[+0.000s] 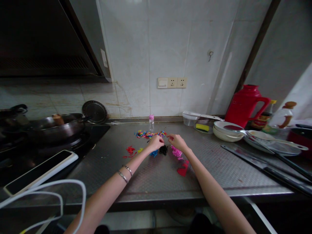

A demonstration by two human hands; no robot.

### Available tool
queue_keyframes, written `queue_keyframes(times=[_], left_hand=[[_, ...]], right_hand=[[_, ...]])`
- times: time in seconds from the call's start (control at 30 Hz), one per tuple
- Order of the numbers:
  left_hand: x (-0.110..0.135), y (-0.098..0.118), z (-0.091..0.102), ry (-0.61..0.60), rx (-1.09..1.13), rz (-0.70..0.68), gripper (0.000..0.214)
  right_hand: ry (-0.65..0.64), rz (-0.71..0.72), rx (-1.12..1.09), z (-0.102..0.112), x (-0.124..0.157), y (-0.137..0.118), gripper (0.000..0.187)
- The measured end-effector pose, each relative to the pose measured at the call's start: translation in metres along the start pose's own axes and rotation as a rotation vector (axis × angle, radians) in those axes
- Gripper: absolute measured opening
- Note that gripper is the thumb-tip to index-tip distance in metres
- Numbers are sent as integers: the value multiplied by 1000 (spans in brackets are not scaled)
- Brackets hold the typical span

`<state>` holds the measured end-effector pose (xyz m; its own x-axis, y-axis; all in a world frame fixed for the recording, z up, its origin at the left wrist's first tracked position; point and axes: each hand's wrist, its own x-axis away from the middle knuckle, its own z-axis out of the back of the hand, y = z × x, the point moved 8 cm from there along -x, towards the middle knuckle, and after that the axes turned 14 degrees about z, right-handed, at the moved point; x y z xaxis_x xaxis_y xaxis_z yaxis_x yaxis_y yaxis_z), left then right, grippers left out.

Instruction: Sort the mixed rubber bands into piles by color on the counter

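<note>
My left hand (156,142) is over the middle of the steel counter, its fingers pinched together near the mixed row of small coloured bands (147,134), which look like rubber hair bands. Facing it, my right hand (177,142) has thumb and finger drawn together above the pink bands (176,152). Anything between either hand's fingertips is too small to make out. Below the hands lie black bands (163,149) and blue bands (154,153). Yellow bands (140,150) and red bands (130,150) lie left of my left wrist. A red piece (183,168) rests beside my right forearm.
A small pink-capped bottle (151,123) stands behind the bands. On the right are stacked bowls (227,131), a red thermos jug (245,105) and a long dark knife-like tool (255,164). A pan (58,128) and a white device (41,172) with a cable are left.
</note>
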<state>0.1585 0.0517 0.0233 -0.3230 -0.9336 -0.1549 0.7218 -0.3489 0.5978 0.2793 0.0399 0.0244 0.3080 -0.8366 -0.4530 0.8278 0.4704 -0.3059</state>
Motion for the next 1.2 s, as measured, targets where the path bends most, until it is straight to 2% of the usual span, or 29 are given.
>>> queue_keyframes(times=[0.1,0.2,0.27,0.47,0.57,0.67,0.93,1.2], left_hand=[[0,-12,9,39,-14,34,19],[2,-32,27,92,1,71,20],[5,-51,42,116,28,113,21],[18,-125,95,241,45,365,25],[22,-147,113,292,62,431,20],[24,-152,120,303,73,459,18],[33,-138,123,281,119,444,18],[33,-138,123,270,151,402,22]], right_hand=[[-6,1,6,0,1,0,32],[-12,3,8,0,1,-1,31],[-12,5,10,1,1,-2,30],[-5,-15,-1,0,-1,-3,32],[9,-10,-28,-2,-3,-3,33],[8,9,-64,-8,-5,-3,33],[-125,84,-93,-35,-28,-8,33],[-101,143,-135,-63,-56,-20,40]])
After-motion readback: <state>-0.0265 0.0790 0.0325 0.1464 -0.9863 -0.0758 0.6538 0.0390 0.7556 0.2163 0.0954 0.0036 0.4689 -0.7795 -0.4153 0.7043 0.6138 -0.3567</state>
